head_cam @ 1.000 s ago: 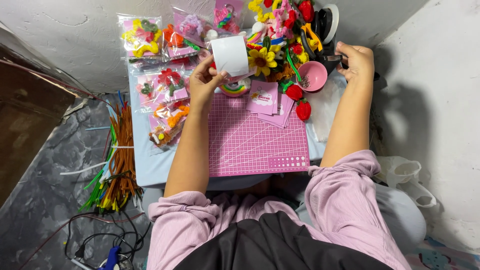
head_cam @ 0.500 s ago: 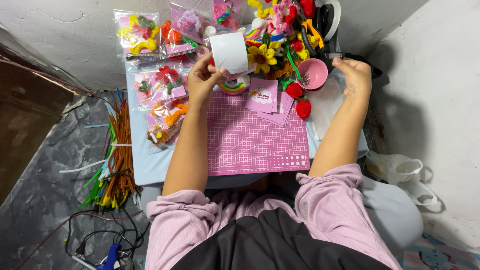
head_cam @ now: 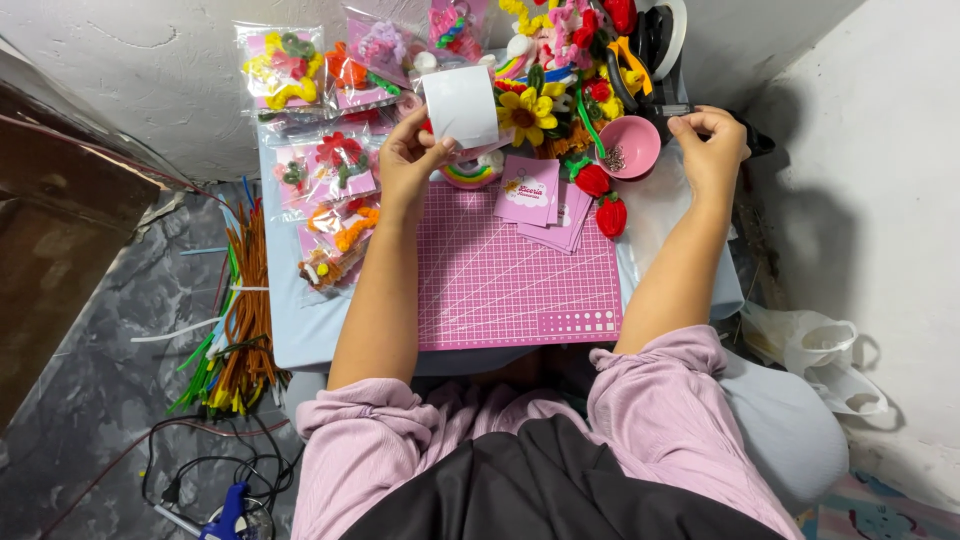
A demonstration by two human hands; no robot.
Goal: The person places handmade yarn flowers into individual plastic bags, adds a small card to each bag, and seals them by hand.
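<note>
White card is pinched upright in the left hand above the pink mat, while the right hand, fingers curled together, pinches something too small to tell beside the pink bowl.

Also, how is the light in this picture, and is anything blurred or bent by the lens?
Head view: even, soft light; the white card in the left hand is bright but not blown out. A dark shadow falls on the wall beside the right hand. The pink cutting mat is sharp; the table edges bow outward slightly, a wide-lens effect.
</note>
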